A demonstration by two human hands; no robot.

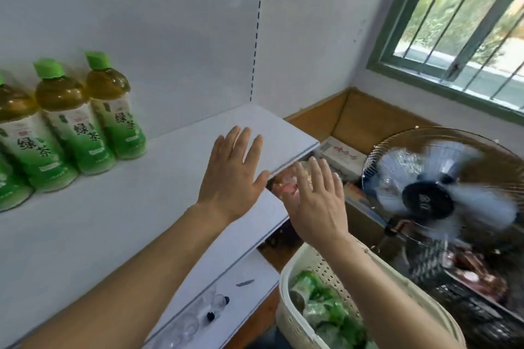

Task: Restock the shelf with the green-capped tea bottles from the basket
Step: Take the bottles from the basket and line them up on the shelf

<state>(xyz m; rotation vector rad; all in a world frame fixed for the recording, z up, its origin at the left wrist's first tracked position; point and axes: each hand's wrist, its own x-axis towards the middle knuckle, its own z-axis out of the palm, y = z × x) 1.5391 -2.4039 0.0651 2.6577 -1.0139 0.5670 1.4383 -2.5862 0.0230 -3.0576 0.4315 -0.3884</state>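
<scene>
While both your hands hang spread and empty, the tea bottles wait on the shelf and in the basket.

Your left hand (234, 176) hovers palm down over the white shelf (158, 178) near its front edge, fingers straight and apart; your right hand (319, 201) is likewise flat and open, just past that edge and above the basket (295, 317). Green-capped tea bottles (73, 119) stand upright in a row at the shelf's left, well apart from both hands. More bottles lie in the cream basket below your right forearm. A running fan (442, 187) stands to the right, under a barred window (465, 17).
</scene>
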